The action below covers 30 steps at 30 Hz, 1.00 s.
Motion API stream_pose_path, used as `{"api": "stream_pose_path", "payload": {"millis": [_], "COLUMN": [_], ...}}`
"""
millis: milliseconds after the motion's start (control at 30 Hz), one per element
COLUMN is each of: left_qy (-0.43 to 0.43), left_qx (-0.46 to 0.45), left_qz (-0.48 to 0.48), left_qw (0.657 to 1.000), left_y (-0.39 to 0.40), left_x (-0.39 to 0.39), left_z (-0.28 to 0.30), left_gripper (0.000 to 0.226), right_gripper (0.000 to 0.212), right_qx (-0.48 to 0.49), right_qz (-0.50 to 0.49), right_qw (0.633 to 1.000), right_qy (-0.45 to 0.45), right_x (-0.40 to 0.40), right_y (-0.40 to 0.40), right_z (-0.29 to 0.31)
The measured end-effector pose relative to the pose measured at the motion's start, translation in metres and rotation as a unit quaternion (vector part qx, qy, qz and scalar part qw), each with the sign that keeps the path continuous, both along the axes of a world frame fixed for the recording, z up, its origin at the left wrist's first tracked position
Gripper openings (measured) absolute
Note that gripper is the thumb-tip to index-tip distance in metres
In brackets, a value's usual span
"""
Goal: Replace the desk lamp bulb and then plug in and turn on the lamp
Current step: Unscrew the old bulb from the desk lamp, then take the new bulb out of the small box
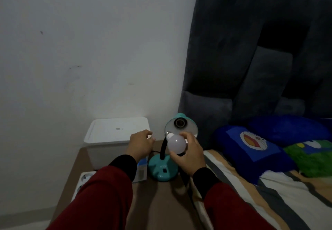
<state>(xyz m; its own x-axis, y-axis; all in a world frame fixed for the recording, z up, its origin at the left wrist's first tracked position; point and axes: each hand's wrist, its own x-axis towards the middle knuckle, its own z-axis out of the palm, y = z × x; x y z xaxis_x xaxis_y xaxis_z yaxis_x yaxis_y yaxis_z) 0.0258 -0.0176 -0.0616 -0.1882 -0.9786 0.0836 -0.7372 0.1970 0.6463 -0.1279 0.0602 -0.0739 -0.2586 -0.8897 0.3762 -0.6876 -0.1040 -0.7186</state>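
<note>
A teal desk lamp stands on a brown bedside table (pixel 158 202), with its round base (pixel 162 169), a black bendable neck and its shade (pixel 181 125) tilted toward me. The socket inside the shade is bare. My right hand (pixel 190 154) grips a white bulb (pixel 177 143) just below the shade, its metal screw end pointing up and left toward the rim. My left hand (pixel 141 143) hovers left of the lamp neck, fingers loosely curled and holding nothing. A black cord runs from the base.
A white lidded box (pixel 116 134) sits against the wall behind my left hand. A white power strip (pixel 83 179) and a blue-white bulb carton (pixel 142 171) lie by my left sleeve. A bed with striped bedding and cartoon pillows (pixel 251 145) borders the table's right side.
</note>
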Motion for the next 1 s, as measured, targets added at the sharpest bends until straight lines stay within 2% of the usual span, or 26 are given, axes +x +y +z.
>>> {"api": "stream_pose_path", "payload": {"millis": [200, 367, 533, 833, 1000], "left_qy": [-0.056, -0.076, -0.074, 0.005, 0.056], "left_qx": [0.031, 0.055, 0.041, -0.006, -0.033], "left_qz": [0.007, 0.01, 0.014, 0.025, 0.066], "left_qw": [0.998, 0.996, 0.996, 1.0, 0.996], "left_y": [0.005, 0.004, 0.002, -0.005, -0.012], "left_x": [0.032, 0.05, 0.057, 0.063, 0.061], "left_z": [-0.038, -0.069, -0.093, -0.129, -0.14], "left_gripper": [0.043, 0.046, 0.042, 0.037, 0.029], "right_gripper": [0.054, 0.051, 0.051, 0.05, 0.055], "right_qx": [0.025, 0.108, 0.192, 0.303, 0.32], "right_qz": [0.05, 0.105, 0.124, 0.16, 0.167], "right_qw": [0.998, 0.988, 0.971, 0.927, 0.921], "right_qy": [-0.016, -0.045, -0.067, -0.149, -0.148], "right_x": [0.006, 0.01, 0.017, 0.031, 0.035], "right_y": [0.008, 0.001, -0.01, -0.033, -0.044], "right_z": [-0.014, -0.041, -0.077, -0.126, -0.147]}}
